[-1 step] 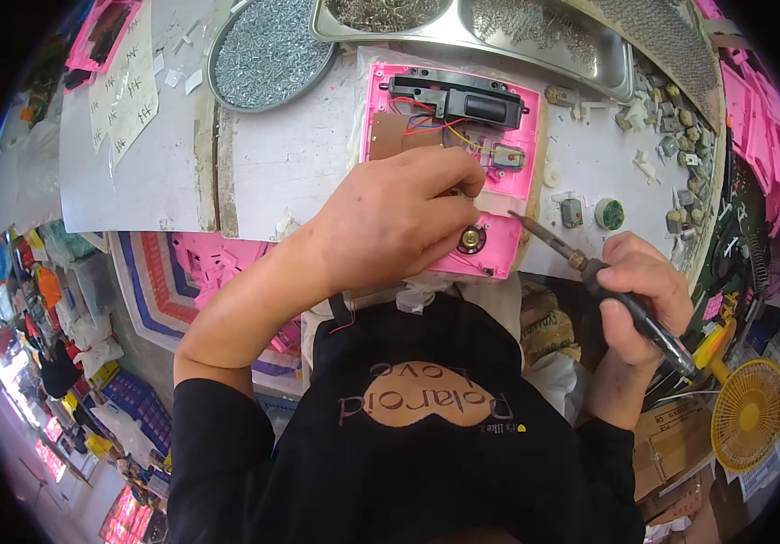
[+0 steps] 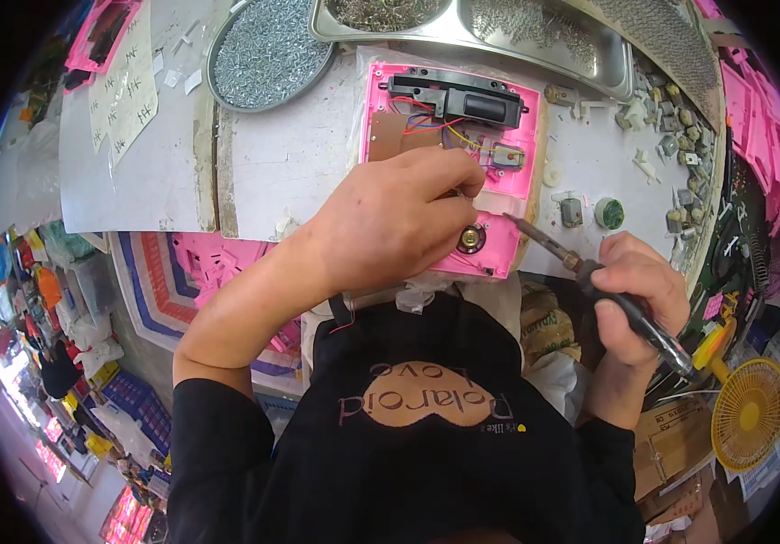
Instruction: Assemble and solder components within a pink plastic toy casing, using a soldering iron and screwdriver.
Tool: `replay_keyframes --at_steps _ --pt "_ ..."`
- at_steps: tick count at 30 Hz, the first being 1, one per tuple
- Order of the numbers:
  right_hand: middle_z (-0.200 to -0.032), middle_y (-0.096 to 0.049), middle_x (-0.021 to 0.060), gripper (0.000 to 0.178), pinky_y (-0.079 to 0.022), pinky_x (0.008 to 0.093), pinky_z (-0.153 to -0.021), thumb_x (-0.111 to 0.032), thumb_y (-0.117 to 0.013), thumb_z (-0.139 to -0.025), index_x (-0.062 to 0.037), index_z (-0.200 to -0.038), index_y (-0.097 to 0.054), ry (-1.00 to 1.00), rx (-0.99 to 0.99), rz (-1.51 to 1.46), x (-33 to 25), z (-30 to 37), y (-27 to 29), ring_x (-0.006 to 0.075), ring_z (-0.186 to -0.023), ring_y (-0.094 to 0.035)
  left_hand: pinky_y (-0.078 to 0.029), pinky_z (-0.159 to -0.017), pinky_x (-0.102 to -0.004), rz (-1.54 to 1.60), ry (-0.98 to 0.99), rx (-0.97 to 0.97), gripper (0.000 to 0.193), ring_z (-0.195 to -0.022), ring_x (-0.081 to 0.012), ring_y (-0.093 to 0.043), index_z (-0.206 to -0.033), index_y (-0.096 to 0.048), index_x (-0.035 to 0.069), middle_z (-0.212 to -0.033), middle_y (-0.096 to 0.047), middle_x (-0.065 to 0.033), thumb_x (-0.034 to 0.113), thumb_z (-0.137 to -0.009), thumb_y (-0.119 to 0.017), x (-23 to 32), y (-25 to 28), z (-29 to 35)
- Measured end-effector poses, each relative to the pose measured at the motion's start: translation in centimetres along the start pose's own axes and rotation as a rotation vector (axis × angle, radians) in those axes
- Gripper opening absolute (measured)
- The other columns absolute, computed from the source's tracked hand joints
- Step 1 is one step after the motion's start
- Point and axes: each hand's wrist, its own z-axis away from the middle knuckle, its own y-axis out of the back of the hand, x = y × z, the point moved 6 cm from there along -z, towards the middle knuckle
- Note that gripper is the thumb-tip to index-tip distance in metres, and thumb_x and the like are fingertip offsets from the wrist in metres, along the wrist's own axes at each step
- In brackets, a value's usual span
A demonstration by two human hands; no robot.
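Fingers (image 2: 458,181) of the left hand (image 2: 390,222) curl down, pinched on something small at the middle of the pink panel (image 2: 508,186); what they pinch is hidden. That panel lies flat on the white tabletop (image 2: 290,154), carrying a black housing (image 2: 458,95), a brown board (image 2: 390,134), coloured wires (image 2: 449,127) and a round speaker (image 2: 471,239) just under the left knuckles. Right of the panel, the right hand (image 2: 639,295) is wrapped closed around a soldering iron (image 2: 589,272), tip touching the panel's lower right edge. Beyond the panel sit a round dish of screws (image 2: 267,50) and a steel tray (image 2: 535,36). A yellow fan (image 2: 750,412) stands below the right hand.
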Motion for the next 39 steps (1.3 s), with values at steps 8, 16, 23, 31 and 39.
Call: replay_keyframes --at_steps 8,16,23,31,39 --pt "-0.064 -0.056 0.006 0.025 -0.043 0.0349 -0.055 -0.008 -0.074 -0.073 -0.0028 -0.098 -0.072 -0.024 -0.058 0.096 0.1 -0.4 -1.7 0.0251 -0.056 -0.052 -0.058 -0.067 -0.0356 -0.199 -0.07 -0.15 0.016 -0.091 -0.0255 -0.067 -0.091 -0.067 0.002 -0.104 -0.063 -0.0075 0.006 -0.077 -0.072 0.9 -0.3 -0.1" --pt "-0.062 -0.054 0.0058 0.027 -0.043 0.0352 -0.055 -0.006 -0.073 -0.072 -0.0041 -0.098 -0.071 -0.026 -0.093 0.118 0.1 -0.6 -2.0 0.0244 -0.056 -0.052 -0.058 -0.063 -0.0346 -0.266 -0.058 -0.259 0.013 -0.09 -0.0236 -0.064 -0.087 -0.067 0.003 -0.106 -0.062 -0.0048 0.011 -0.077 -0.067 1.6 -0.6 -0.6" --pt "-0.062 -0.054 0.0058 0.029 -0.042 0.0353 -0.053 -0.003 -0.073 -0.069 -0.0045 -0.099 -0.071 -0.019 -0.096 0.122 0.2 -0.7 -2.2 0.0249 -0.055 -0.051 -0.056 -0.061 -0.0335 -0.291 -0.094 -0.317 0.01 -0.086 -0.0224 -0.062 -0.081 -0.065 0.005 -0.101 -0.059 -0.0039 0.013 -0.075 -0.066 1.6 -0.7 -1.2" --pt "-0.064 -0.058 0.0062 0.027 -0.042 0.0342 -0.053 -0.002 -0.074 -0.069 -0.0034 -0.096 -0.072 -0.07 -0.102 0.138 0.3 -1.0 -2.2 0.0234 -0.055 -0.053 -0.056 -0.063 -0.0342 -0.28 -0.092 -0.292 0.01 -0.088 -0.0226 -0.063 -0.083 -0.067 0.005 -0.104 -0.061 -0.0045 0.012 -0.076 -0.068 1.5 -0.7 -1.1" --pt "-0.067 -0.062 0.0066 0.023 -0.043 0.0311 -0.053 -0.004 -0.074 -0.073 -0.0001 -0.096 -0.072 -0.159 -0.032 0.109 0.2 -0.5 -1.6 0.0204 -0.056 -0.058 -0.057 -0.064 -0.0353 -0.275 -0.094 -0.27 0.012 -0.09 -0.0234 -0.064 -0.086 -0.068 0.004 -0.108 -0.064 -0.0057 0.011 -0.076 -0.068 1.5 -0.7 -1.1"
